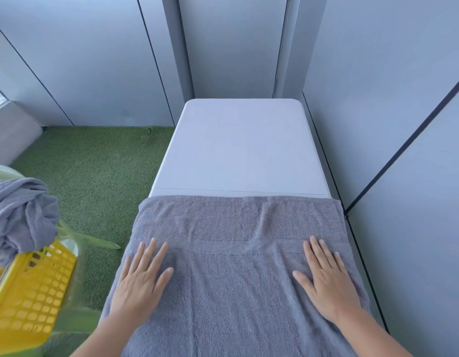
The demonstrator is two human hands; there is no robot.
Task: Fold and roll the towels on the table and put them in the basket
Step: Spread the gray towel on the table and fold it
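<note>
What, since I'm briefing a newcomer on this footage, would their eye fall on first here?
A large grey towel lies spread over the near end of the white table, with the left hand and right hand pressed flat on it, fingers straight. To the left, over green artificial turf, stands a yellow basket with a crumpled grey towel bunched above it.

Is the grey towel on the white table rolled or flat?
Flat: grey towel drapes over white table; left hand and right hand press it.
</note>
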